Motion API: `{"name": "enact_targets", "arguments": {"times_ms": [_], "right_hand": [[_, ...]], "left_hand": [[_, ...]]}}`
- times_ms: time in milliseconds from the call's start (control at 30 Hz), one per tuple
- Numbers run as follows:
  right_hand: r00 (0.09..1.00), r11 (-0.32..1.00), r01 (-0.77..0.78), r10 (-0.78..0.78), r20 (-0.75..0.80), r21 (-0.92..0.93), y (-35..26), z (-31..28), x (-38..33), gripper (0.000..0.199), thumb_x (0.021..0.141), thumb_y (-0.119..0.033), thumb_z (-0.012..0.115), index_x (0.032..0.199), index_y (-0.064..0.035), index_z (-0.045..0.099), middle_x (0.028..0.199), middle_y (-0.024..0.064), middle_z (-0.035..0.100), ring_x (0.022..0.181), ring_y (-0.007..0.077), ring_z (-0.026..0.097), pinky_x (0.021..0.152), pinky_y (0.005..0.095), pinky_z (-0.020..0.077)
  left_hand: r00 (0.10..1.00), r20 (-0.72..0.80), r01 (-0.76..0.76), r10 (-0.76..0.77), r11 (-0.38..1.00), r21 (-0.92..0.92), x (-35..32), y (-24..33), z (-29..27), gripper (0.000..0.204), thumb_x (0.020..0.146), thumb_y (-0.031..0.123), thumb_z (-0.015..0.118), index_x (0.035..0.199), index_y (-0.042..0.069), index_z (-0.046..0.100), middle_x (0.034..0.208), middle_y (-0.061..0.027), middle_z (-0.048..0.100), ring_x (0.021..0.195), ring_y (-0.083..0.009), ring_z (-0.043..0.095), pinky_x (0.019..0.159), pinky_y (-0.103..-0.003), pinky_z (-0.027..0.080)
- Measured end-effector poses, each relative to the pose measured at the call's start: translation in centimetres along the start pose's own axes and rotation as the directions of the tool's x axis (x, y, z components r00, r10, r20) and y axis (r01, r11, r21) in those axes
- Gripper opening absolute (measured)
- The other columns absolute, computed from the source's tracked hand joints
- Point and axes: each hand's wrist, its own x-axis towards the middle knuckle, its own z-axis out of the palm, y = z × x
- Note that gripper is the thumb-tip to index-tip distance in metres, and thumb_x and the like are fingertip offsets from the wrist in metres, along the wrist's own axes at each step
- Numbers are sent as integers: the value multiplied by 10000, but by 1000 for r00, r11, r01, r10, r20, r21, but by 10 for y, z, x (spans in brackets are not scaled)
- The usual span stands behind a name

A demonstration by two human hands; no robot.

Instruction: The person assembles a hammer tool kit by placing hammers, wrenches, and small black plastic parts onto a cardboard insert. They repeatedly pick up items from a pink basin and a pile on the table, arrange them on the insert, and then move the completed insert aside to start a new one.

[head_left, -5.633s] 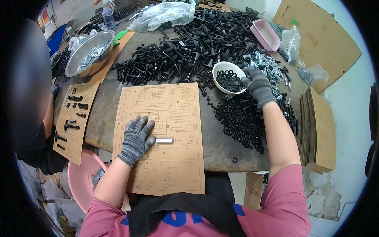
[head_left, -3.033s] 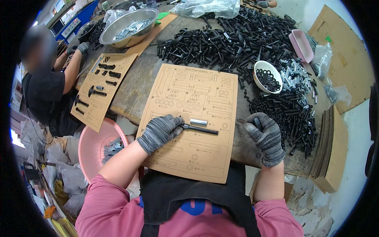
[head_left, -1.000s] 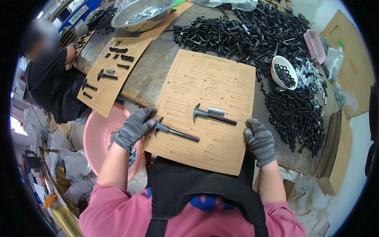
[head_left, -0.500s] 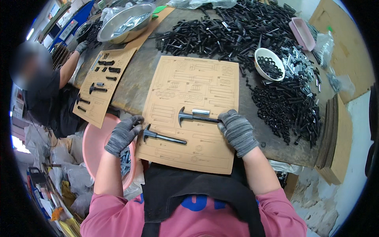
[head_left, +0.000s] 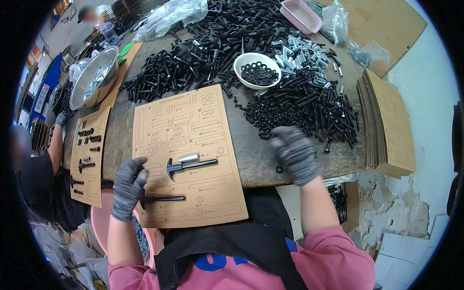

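My left hand [head_left: 129, 188], in a grey knit glove, is at the left edge of a printed cardboard sheet [head_left: 212, 128]. Its thumb and forefinger are apart, beside the curved head of a black T-shaped piece [head_left: 169, 198]. Higher on the sheet lie a larger black T-shaped piece [head_left: 195, 166] and a short silver sleeve [head_left: 189, 157]. My right hand [head_left: 296, 155], gloved alike, hovers over the near edge of a heap of small black bolts [head_left: 263, 113]. Motion blurs its fingers, and whatever they may hold is hidden. A small black nut [head_left: 279, 169] lies under its wrist side.
A white bowl of black rings [head_left: 258, 87] stands behind the bolts, near silver sleeves [head_left: 297, 53]. Large black parts [head_left: 208, 48] cover the back. Stacked cardboard [head_left: 386, 125] stands at right. At left, a co-worker's hand [head_left: 61, 119] is near another sheet [head_left: 92, 169] and a steel basin [head_left: 99, 82].
My right hand has left the larger T-shaped piece on the sheet and moved right to the small bolts. The view has swung right, so the sheet sits farther left.
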Motion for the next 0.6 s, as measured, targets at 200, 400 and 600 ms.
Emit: {"name": "enact_targets", "arguments": {"times_ms": [200, 400, 600], "right_hand": [[914, 801, -338, 405, 31, -495, 90, -65, -27, 282, 727, -135, 591, 1007, -166, 588, 1085, 92, 533, 972, 276, 522, 821, 372, 431], [909, 733, -118, 351, 224, -669, 113, -67, -23, 300, 790, -156, 501, 1072, -226, 575, 1271, 80, 440, 1115, 253, 455, 915, 374, 366], [939, 718, 282, -71, 336, -636, 139, -74, -24, 167, 776, -196, 480, 902, -173, 587, 1127, 68, 548, 1040, 230, 509, 892, 382, 372]], "left_hand": [[942, 234, -206, 242, 964, -169, 56, 71, 44, 245, 750, 135, 609, 977, 45, 587, 780, -100, 559, 693, -215, 566, 631, -305, 462], [828, 308, -398, 468, 878, -266, 117, 133, 112, 247, 775, 157, 578, 1007, 74, 569, 868, -99, 568, 797, -222, 577, 705, -310, 477], [798, 311, -463, 516, 856, -231, 176, 185, 192, 339, 790, 209, 588, 1098, 80, 527, 1017, -129, 546, 955, -286, 537, 833, -369, 431]]}}
